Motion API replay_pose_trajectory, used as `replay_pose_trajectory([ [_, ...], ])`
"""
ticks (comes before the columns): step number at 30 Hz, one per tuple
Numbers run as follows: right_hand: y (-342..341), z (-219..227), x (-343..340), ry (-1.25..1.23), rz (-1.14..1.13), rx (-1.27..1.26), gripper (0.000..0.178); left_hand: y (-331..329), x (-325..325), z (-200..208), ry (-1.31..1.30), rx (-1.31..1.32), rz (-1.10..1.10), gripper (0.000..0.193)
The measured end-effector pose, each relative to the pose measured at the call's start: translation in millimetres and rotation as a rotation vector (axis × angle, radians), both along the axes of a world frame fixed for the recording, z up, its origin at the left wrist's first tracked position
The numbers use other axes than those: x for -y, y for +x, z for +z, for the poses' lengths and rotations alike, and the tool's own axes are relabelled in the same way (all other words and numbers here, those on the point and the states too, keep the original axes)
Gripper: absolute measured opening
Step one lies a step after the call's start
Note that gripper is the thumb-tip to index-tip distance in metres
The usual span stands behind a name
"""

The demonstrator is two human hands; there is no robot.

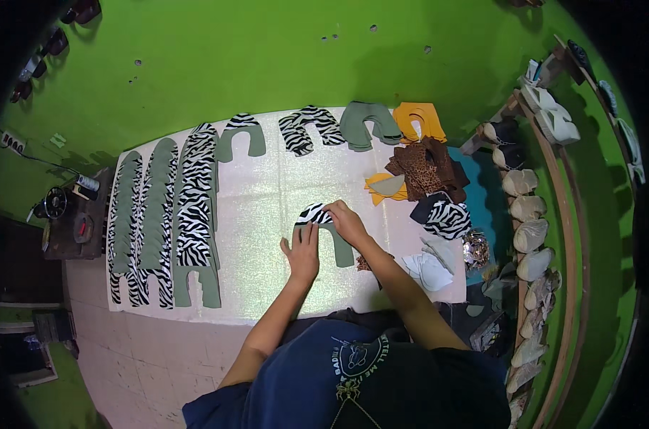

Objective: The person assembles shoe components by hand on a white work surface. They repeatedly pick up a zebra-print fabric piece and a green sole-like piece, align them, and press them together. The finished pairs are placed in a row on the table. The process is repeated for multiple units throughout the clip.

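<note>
Green arch-shaped piece (344, 252) lies on the table (253, 200), zebra-striped patch (312, 212) on top. The left hand (304, 256) lies flat, thumb apart; the right hand (348, 224) touches the patch, pinching or not I cannot tell.

Shoemaking workshop — rows of cut pieces (194, 214) on a broad table (249, 222), shoe forms (530, 236) along a wooden rack (553, 163)

Pale shoe forms (531, 236) line a wooden rack (568, 243) — a power strip (13, 143) hangs on the green wall (253, 57).
</note>
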State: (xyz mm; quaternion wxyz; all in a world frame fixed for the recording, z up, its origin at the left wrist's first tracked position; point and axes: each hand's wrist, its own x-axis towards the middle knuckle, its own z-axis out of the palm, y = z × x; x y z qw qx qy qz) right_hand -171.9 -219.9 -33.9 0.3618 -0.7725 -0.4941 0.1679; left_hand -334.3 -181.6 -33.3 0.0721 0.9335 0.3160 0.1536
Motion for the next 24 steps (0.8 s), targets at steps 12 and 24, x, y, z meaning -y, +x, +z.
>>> replay_pose_trajectory([
  [12,-5,-3,-1,0.012,-0.059,0.05,0.015,9,-2,3,0.014,-0.128,-0.051,0.057],
  [24,-27,10,1,-0.113,-0.134,0.344,0.022,12,-3,1,0.007,-0.159,-0.056,0.054],
])
